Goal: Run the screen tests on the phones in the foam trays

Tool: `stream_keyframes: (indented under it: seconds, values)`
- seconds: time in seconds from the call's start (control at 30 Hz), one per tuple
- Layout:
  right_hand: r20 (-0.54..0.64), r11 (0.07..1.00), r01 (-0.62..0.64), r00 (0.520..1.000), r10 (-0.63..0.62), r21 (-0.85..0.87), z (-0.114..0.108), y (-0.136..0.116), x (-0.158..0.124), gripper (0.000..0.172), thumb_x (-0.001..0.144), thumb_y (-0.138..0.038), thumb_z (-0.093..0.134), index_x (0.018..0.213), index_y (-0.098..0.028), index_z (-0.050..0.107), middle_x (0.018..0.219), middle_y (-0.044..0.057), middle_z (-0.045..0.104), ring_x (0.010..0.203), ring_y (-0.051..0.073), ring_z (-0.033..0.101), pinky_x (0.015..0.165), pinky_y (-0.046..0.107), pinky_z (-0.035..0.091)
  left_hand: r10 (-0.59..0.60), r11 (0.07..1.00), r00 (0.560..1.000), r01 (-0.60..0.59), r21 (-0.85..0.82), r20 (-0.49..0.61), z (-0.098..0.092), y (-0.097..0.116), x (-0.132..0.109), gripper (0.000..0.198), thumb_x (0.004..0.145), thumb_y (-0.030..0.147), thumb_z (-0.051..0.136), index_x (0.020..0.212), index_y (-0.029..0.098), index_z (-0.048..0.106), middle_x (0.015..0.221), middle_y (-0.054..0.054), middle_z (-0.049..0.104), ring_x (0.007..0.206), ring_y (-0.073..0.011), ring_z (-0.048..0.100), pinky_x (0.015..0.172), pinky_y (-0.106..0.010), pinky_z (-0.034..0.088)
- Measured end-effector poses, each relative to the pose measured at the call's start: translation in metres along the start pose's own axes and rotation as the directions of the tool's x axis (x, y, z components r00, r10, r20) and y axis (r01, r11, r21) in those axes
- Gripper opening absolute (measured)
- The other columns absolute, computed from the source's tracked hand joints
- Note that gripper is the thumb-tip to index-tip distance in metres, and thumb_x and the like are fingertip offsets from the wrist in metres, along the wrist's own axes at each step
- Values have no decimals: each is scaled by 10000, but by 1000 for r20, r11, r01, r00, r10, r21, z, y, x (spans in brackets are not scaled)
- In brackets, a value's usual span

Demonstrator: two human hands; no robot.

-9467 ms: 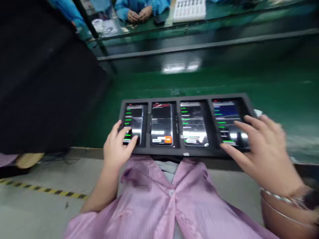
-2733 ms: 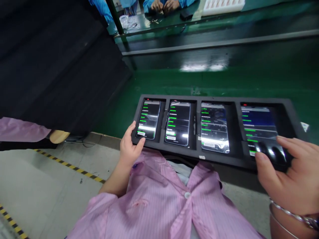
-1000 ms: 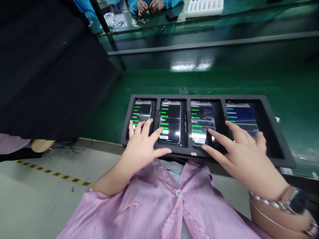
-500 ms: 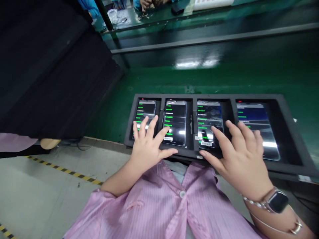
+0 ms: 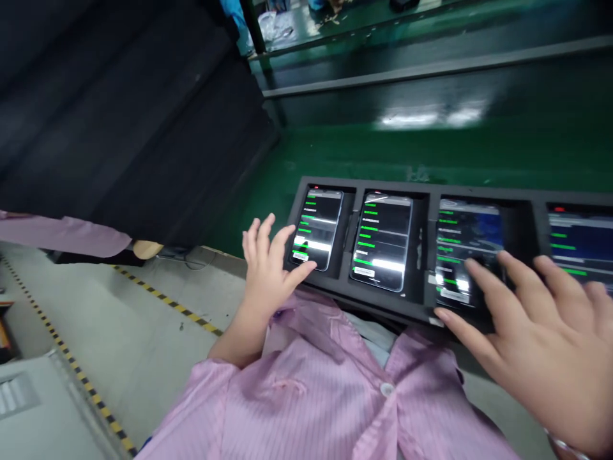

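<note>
Third phone from left | partly under right hand (screen lit)

Over to the left a big black curtain slants down beside the green bench, whose glossy top throws back white lamplight. A pale rail runs across it. Beyond, near a dark post, lies a crumpled clear plastic bag. Below the curtain I can see pink cloth and part of a wooden seat. Yellow-and-black tape stripes the grey floor near a pale cabinet.
</note>
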State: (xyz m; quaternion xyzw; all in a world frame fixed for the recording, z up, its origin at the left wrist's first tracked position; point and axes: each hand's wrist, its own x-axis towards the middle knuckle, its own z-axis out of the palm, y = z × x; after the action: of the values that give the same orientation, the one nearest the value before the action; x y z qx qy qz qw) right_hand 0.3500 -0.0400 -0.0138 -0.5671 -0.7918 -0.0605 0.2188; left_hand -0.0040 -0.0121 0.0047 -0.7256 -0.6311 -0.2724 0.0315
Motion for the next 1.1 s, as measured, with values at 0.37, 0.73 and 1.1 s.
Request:
stream_keyframes:
  seconds: [0.37,0.73,1.1]
  values:
    - [-95,970,-227,971,218,-87,-38,47,-36,757,1023,-716,427,1587,-212,445,1466,227,566,1459,468,431,1192,709,343,-81,987,982,103,-124,171,11,-10,-7,520,992,489,562,1441,227,536,1494,-156,600,1395,-322,584,1121,-459,518]
    - [-243,965,-236,949,202,-117,-27,49,-55,920,1008,-578,608,1680,-127,170,1502,286,516,1463,501,403,1125,780,357,-260,957,939,282,-72,225,9,-3,-9,590,952,543,556,1447,226,509,1504,-145,588,1336,-362,628,1029,-453,568]
    - [-194,957,-238,959,205,-163,-27,48,-53,605,1037,-520,546,1521,-160,509,1430,226,609,1406,481,487,1118,704,407,-284,946,927,313,-89,244,9,0,-9,640,962,541,548,1512,235,435,1529,-142,563,1373,-352,599,1105,-451,531]
